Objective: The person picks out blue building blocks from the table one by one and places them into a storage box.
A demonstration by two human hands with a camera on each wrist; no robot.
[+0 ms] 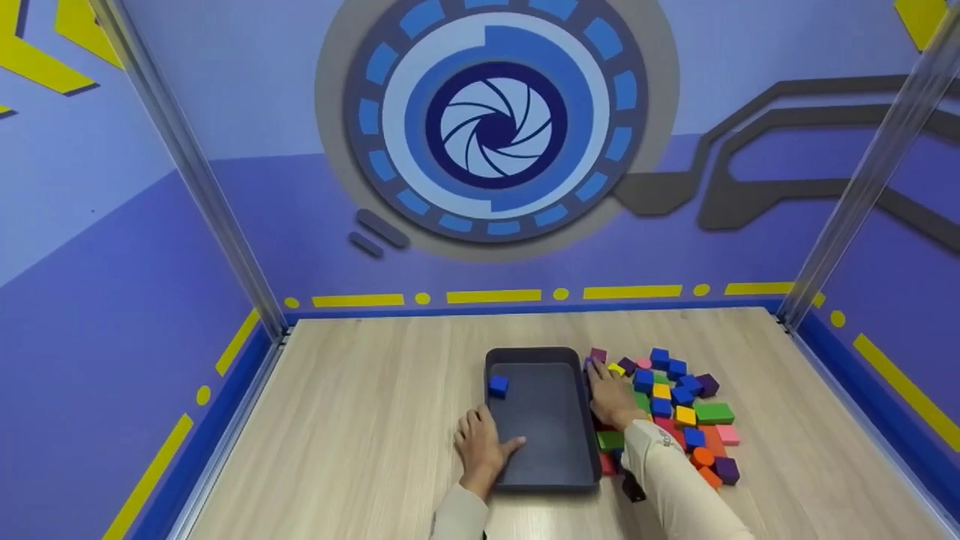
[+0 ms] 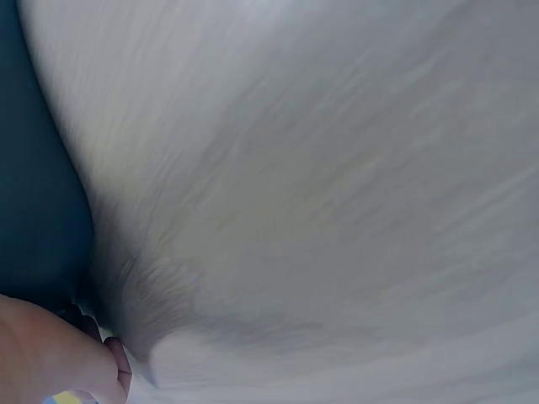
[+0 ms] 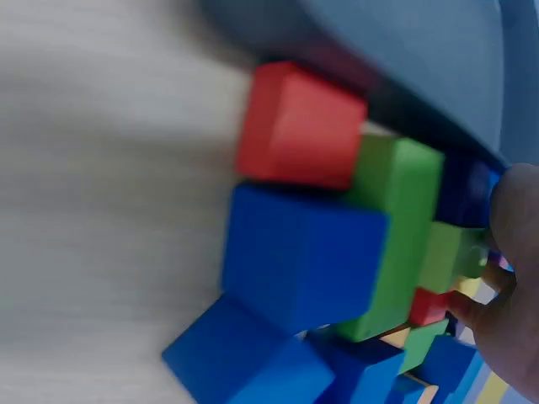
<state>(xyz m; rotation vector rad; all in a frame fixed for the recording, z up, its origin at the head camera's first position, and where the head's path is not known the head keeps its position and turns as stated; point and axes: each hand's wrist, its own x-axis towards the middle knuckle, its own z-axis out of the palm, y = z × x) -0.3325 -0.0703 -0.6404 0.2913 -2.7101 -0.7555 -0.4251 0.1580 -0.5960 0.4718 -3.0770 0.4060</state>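
Observation:
A dark grey rectangular tray (image 1: 541,420) lies on the table. My left hand (image 1: 480,448) holds its left side, with the thumb over the rim and the other fingers along the outside wall. Inside the tray, near its upper left, sits one blue cube (image 1: 498,386). My right hand (image 1: 611,396) is just outside the tray's right wall, over the edge of a pile of coloured blocks. Its fingers look mostly straight, tips near a small purple block (image 1: 589,363). In the right wrist view, a red block (image 3: 303,130) and a long green block (image 3: 392,219) lie beside the tray.
Loose wooden blocks in several colours spread right of the tray, including a green block (image 1: 714,413), an orange cylinder (image 1: 702,457) and a dark purple cube (image 1: 726,470). The wooden table (image 1: 360,420) extends left of the tray. Printed panels (image 1: 390,277) and metal posts (image 1: 202,180) enclose it.

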